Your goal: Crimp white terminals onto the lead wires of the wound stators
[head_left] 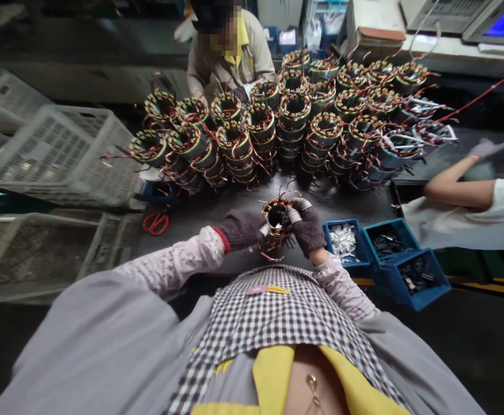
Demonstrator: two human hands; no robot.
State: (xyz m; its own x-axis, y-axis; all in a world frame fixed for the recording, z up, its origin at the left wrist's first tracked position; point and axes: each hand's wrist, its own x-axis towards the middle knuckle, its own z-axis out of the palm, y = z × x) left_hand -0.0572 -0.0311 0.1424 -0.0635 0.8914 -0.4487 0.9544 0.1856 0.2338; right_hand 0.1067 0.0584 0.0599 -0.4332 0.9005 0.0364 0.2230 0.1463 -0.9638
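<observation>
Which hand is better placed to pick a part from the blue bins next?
Right, probably. The right hand sits on the stator coil on the side toward the blue bins, just beside them. The left hand grips the far side and can steady it.

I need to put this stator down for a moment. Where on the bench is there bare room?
Bare bench shows between the stacked stators and the held stator, from the red scissors to the blue bins. The back is packed with stacks; the left is filled with crates. Left hand and right hand both grip the stator.
</observation>
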